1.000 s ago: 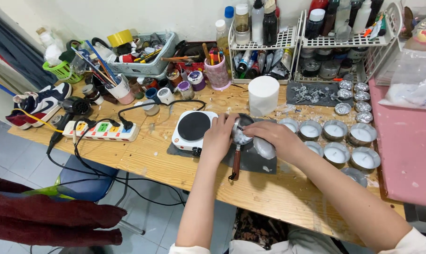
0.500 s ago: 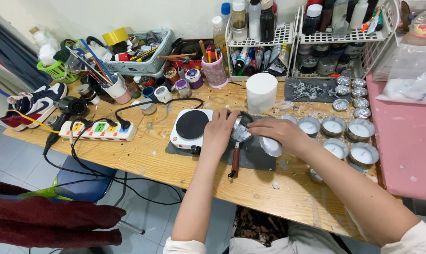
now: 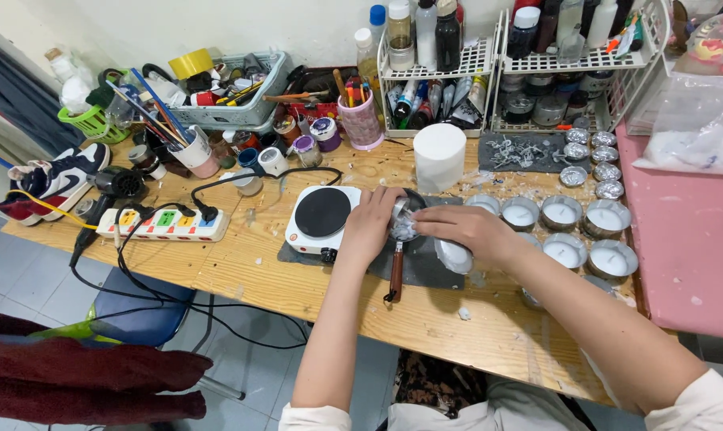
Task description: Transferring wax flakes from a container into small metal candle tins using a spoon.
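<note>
**Both hands on the small melting pot beside the hot plate**

Nearest you, a small metal cup filled with white wax sits on the dark mat, just under your right wrist. Your right hand reaches across it, fingers curled narrow, fingertips touching the contents of the little metal pot; whether they pinch anything you cannot tell. Your left hand wraps the pot's near side, closed on it, steadying it on the mat. The pot's wooden handle points back toward you. The pot holds pale, crumbly wax.

Just left of the pot stands the white hot plate with its black disc bare. To the right, round tins of set white wax crowd the counter. Farther back stands a white pillar candle, then small empty foil cups, and behind them wire racks loaded with bottles.
</note>
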